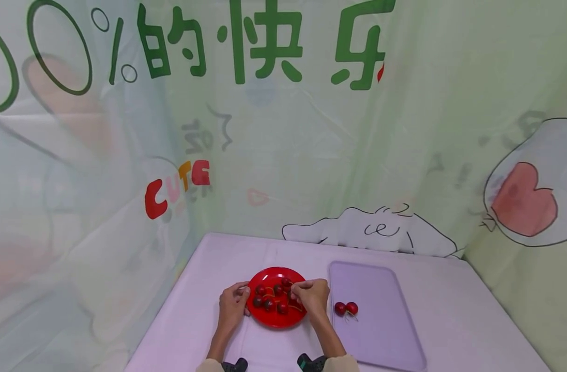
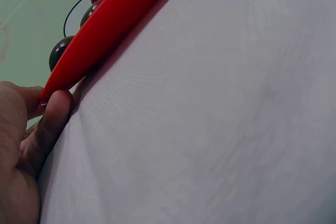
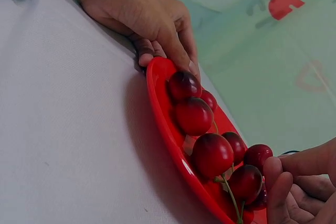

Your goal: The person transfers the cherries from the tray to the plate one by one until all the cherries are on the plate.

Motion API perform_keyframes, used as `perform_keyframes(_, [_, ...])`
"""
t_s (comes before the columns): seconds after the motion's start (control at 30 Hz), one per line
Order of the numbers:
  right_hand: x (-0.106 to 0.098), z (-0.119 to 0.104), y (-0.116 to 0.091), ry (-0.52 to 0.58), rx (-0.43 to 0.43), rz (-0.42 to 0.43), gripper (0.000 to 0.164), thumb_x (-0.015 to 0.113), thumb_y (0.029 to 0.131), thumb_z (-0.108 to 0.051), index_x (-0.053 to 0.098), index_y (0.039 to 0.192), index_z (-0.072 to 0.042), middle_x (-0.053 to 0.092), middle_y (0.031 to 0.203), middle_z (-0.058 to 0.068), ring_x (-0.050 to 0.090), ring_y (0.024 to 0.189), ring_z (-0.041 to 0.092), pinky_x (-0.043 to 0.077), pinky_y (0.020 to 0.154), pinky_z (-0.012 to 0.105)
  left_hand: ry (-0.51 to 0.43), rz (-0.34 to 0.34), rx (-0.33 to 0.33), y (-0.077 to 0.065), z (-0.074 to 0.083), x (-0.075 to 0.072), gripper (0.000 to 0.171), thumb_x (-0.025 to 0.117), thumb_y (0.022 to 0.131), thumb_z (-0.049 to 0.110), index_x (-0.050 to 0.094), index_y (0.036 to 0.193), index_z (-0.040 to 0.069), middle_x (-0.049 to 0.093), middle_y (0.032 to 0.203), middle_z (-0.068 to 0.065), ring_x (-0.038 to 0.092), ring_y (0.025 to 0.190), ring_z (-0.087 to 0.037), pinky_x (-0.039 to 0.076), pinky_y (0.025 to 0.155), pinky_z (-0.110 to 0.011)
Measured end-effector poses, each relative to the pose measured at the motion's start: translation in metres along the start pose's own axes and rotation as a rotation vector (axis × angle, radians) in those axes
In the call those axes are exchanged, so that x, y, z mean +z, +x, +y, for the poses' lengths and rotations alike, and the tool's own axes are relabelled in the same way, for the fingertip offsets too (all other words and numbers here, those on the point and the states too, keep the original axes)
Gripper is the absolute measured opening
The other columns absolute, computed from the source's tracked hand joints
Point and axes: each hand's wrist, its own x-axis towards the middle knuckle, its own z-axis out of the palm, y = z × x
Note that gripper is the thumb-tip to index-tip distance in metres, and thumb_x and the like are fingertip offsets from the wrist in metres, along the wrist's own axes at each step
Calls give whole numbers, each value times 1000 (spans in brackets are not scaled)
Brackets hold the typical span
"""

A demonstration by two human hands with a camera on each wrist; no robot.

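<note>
A round red plate lies on the table, holding several dark red cherries with thin stems. My left hand grips the plate's left rim; in the left wrist view the thumb and fingers hold the edge from above and below. Over the plate's right side, my right hand pinches at a cherry, apparently by its dark stem. The exact contact is partly hidden behind the fingers. That cherry sits at the top edge of the group in the right wrist view.
To the right of the plate lies a flat purple tray. Two cherries rest side by side near its left edge, stems toward me. A pale cloth covers the table, and a printed curtain hangs behind and at both sides.
</note>
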Motion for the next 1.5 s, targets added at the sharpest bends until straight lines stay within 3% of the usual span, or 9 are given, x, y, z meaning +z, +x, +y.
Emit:
perform_keyframes(0.6, [4,10,11,-111,-48,20,7,86,89,-2,84,84,3,72,60,6,63,47,11,53,49,18,6,13,11,0,1,1,31,67,109,15,72,137,2,77,109,-20,62,48,-12,57,52,-20])
perform_keyframes(1.0, [-3,1,3,-161,-41,4,13,91,87,-4,83,85,6,74,64,8,64,49,11,53,50,17,8,2,26,4,-5,0,32,68,110,17,72,137,1,77,110,-21,63,48,-12,59,52,-22])
perform_keyframes(1.23, [-23,-10,-9,-190,-83,23,16,89,90,-9,84,94,7,77,72,13,67,60,15,56,57,21,20,-2,-5,5,-7,3,31,68,110,17,73,137,4,77,113,-19,64,49,-15,59,53,-22])
perform_keyframes(1.5, [-54,-12,-12,-159,-109,71,18,88,90,-10,84,91,8,78,73,17,72,61,22,52,57,25,16,6,20,6,-16,1,32,68,110,21,73,138,6,77,112,-18,65,50,-16,60,54,-23])
